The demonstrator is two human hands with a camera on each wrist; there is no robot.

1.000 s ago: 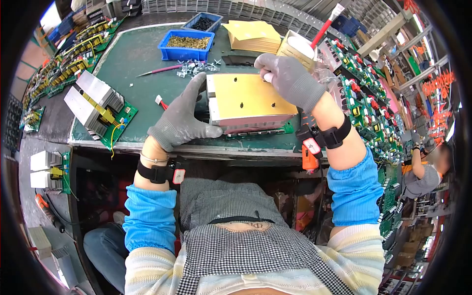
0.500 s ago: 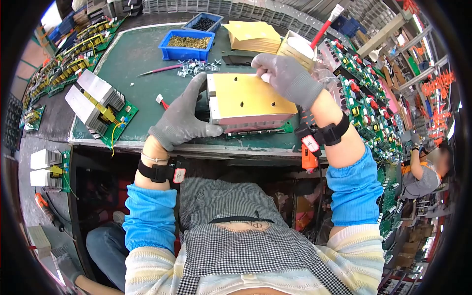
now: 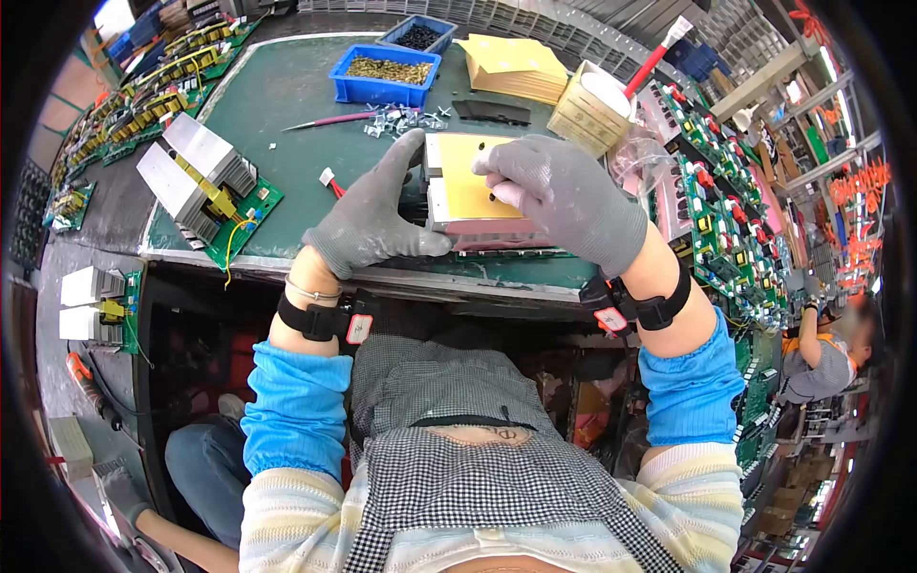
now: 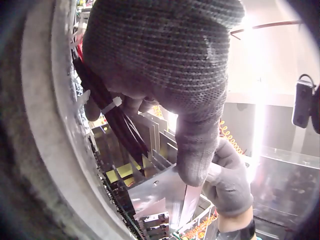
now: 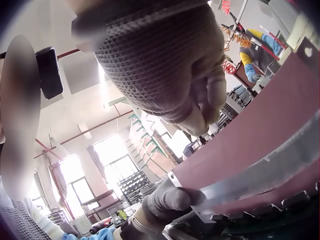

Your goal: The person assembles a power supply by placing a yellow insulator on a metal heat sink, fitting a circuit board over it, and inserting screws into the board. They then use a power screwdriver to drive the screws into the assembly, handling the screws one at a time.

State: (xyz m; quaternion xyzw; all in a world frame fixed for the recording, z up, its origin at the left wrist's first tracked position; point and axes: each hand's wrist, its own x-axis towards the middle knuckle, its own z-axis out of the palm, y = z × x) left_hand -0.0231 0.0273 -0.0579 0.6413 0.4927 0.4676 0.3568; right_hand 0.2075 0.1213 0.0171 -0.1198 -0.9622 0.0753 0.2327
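A finned metal heatsink block (image 3: 482,229) topped by a yellow sheet (image 3: 458,196) sits on a circuit board at the bench's near edge. My gloved left hand (image 3: 368,205) grips its left end, thumb along the front side and fingers behind. The left wrist view shows that thumb (image 4: 195,150) pressed at the metal edge. Over the sheet, my gloved right hand (image 3: 564,191) has its fingertips pinched together close to a black screw (image 3: 480,146). A small dark tip (image 5: 204,140) shows under them in the right wrist view. Another black screw (image 3: 492,198) stands nearby in the sheet.
Behind are a blue bin (image 3: 382,93) of brass parts, a pile of clips (image 3: 406,121) and yellow sheets (image 3: 516,62). A heatsink board (image 3: 205,186) lies left, and green circuit boards (image 3: 716,210) line the right. Another person's gloved hand (image 3: 124,492) shows at lower left.
My right hand has moved left and nearer me across the yellow sheet, from its far right part. The left hand keeps its grip. The whole view has shifted slightly.
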